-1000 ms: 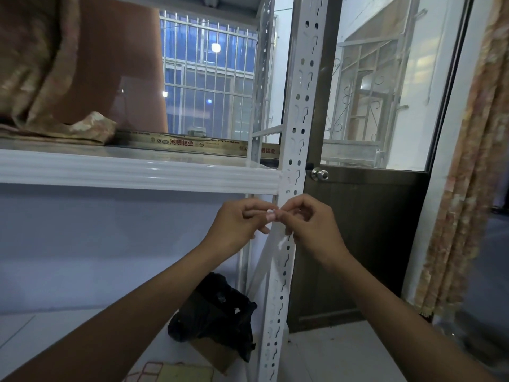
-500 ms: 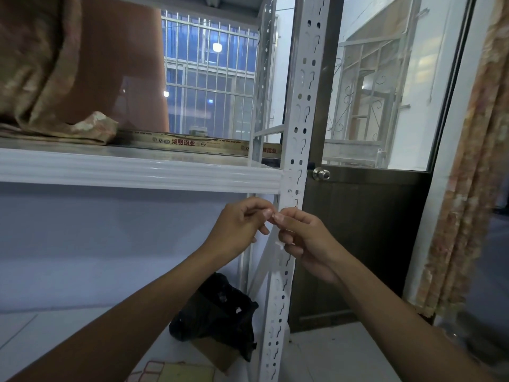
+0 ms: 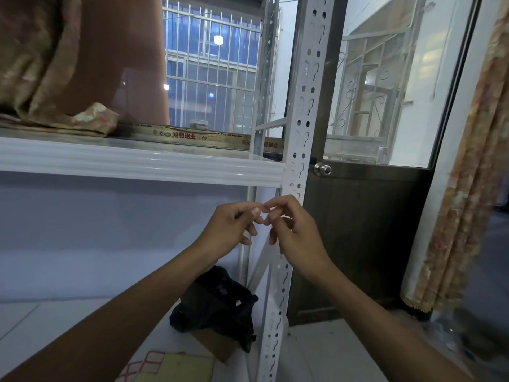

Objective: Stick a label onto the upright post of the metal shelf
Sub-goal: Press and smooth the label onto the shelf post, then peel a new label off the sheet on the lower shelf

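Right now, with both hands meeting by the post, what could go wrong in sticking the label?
1. The label, seemingly pinched between the fingertips of the left hand and right hand, is too small to see; it may fold or cling to a finger.
2. The post is full of slots; a label laid across them may bond poorly.

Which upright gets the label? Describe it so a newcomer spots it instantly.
Find the white metal shelf left of the brown door. Its front upright post stands at the shelf board's end, just left of the door knob, passing behind the right hand. Unlike the greyer rear post, it is nearer, wider and bright white.
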